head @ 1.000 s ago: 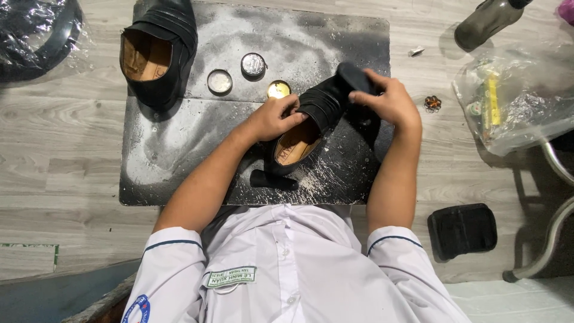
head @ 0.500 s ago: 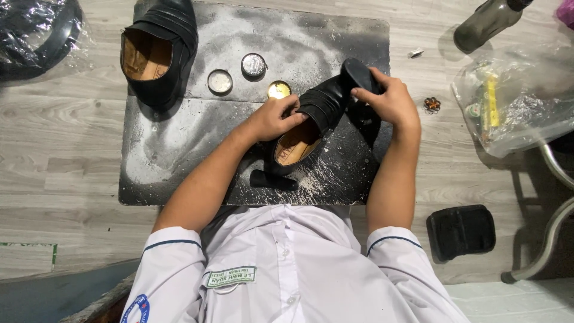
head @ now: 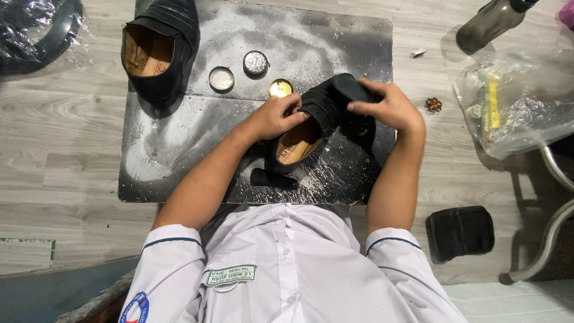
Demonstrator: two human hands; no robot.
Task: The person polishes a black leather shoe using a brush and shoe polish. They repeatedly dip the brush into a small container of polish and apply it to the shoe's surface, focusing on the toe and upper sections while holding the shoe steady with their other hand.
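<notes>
Right hand (head: 387,106) now lower across black shoe (head: 311,122) toe

Black leather shoe (head: 311,122), tan insole, tilted on dark mat (head: 179,137)

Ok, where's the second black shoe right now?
In the head view the second black shoe lies untouched at the upper left corner of the dark mat, left of the small round tins.
</notes>
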